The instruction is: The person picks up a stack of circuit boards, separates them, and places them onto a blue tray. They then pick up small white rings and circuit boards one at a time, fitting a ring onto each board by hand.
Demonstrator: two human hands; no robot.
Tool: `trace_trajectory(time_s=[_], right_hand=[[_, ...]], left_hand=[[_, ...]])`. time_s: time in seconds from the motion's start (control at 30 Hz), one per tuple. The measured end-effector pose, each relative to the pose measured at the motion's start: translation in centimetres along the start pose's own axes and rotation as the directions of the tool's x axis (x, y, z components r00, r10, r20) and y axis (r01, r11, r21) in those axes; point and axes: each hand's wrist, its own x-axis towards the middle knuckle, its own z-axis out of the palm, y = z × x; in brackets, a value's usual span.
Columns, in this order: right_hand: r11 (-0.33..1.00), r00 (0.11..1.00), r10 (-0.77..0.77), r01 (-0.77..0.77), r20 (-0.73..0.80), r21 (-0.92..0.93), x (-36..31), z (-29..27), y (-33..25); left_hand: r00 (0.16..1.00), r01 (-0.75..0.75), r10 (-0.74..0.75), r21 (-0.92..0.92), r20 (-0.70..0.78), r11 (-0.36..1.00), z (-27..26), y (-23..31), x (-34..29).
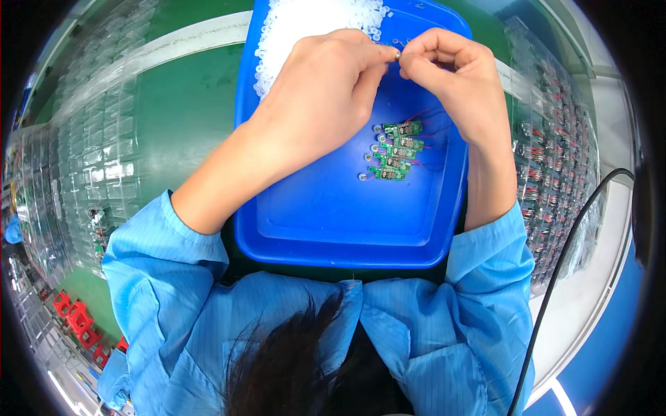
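Observation:
Over the far part of a blue tray (333, 232), my two hands meet fingertip to fingertip. My left hand (322, 90) pinches a small round metal part (397, 55) between thumb and forefinger. Right against it, the thumb and forefinger of my right hand (454, 80) are closed; what they grip is too small to make out. Below my hands, several small green circuit boards (399, 152) lie in a column in the tray, with thin red and dark wires and small round metal parts at their left ends. A heap of small white translucent plastic pieces (295, 31) fills the tray's far left.
Clear plastic compartment trays (100, 159) are on the green table (187, 104) at left. More plastic trays (555, 159), filled with wired parts, stand at right. A black cable (565, 267) curves down the right side. Red stools (78, 319) show at lower left.

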Motion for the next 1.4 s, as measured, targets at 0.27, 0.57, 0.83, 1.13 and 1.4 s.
trace_trajectory(time_s=[0.27,0.57,0.83,1.13,1.4], right_hand=[[0.775,0.874,-0.455,0.292,-0.173,-0.561,-1.0,1.8,-2.2],[0.873,0.93,-0.347,0.273,-0.121,-0.405,-0.6,1.3,-1.9],[0.746,0.857,-0.49,0.318,-0.16,-0.586,-0.9,2.0,-1.8],[0.558,0.786,-0.617,0.402,-0.039,-0.726,-0.7,1.5,-2.0],[0.56,0.764,-0.645,0.449,-0.025,-0.696,-0.8,1.4,-1.8]], left_hand=[[0.9,0.432,-0.321,-0.709,0.295,0.558,-0.7,-1.8,0.8],[0.862,0.502,-0.288,-0.778,0.417,0.377,-1.0,-2.5,0.9],[0.919,0.385,-0.289,-0.769,0.268,0.51,-0.3,-1.9,0.8],[0.954,0.267,-0.292,-0.629,0.067,0.73,0.1,-0.9,0.3],[0.962,0.244,-0.271,-0.56,0.035,0.792,0.2,-1.1,0.4]])
